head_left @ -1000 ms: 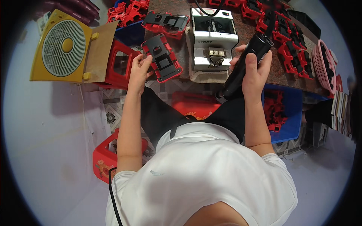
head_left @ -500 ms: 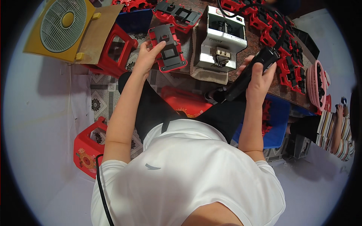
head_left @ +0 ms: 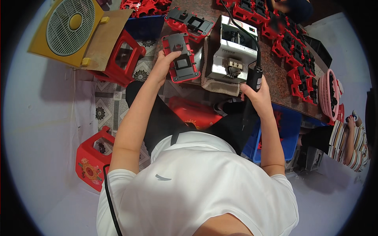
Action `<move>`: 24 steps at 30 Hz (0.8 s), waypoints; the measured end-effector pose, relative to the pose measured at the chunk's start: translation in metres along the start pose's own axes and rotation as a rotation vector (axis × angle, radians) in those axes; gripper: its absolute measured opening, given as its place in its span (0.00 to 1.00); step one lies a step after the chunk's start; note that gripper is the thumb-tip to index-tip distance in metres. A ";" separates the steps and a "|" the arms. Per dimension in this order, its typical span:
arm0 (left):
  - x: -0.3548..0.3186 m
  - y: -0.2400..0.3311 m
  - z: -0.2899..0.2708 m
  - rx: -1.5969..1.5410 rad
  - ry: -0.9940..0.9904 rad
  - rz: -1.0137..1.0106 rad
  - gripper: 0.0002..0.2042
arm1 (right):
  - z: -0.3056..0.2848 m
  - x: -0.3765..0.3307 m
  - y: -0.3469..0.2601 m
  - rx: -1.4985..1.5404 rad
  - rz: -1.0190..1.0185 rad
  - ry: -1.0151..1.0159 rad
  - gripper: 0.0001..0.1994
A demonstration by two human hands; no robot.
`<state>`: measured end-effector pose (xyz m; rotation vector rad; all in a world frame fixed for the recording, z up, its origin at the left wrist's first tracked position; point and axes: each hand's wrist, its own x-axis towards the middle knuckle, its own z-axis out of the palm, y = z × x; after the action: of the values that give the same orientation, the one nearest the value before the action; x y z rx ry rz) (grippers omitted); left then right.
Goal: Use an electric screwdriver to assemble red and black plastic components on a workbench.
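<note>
My left hand (head_left: 160, 69) is closed on the near left edge of a red plastic part with a black plate (head_left: 182, 73), thumb on top, at the table's near edge. My right hand (head_left: 260, 98) grips a black corded electric screwdriver (head_left: 255, 78), whose thin tip points down over my lap. Between the two hands stands a metal screw feeder (head_left: 236, 51) on a pale pad. Behind the held part lies another red and black part (head_left: 191, 23).
Rows of red and black parts (head_left: 293, 49) fill the table's right side, beside a pink basket (head_left: 328, 94). A blue bin (head_left: 289, 137) stands below on the right. Red stools (head_left: 92, 159) and a yellow fan (head_left: 65, 27) are on the left. Another person (head_left: 350, 143) is at far right.
The screwdriver has swung from a slant to nearly upright and sits lower, beside the screw feeder. My left hand still holds the red and black part; the whole view has shifted slightly.
</note>
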<state>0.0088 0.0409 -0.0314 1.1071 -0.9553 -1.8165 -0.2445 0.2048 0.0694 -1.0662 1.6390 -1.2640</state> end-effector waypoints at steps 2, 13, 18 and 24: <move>0.006 -0.003 -0.004 0.002 -0.011 0.020 0.28 | -0.004 -0.002 -0.005 -0.012 0.038 -0.109 0.11; -0.010 0.009 0.011 0.747 0.394 0.699 0.30 | 0.015 -0.004 0.005 0.047 -0.238 -0.170 0.38; -0.088 0.050 0.059 0.297 -0.389 0.557 0.20 | 0.045 -0.001 -0.002 -0.079 -0.235 -0.412 0.29; -0.101 0.040 0.095 -0.050 -0.531 0.623 0.18 | 0.072 -0.014 -0.025 0.084 -0.225 -0.517 0.30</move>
<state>-0.0376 0.1337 0.0689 0.2233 -1.3634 -1.6003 -0.1690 0.1915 0.0815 -1.4139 1.0907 -1.0656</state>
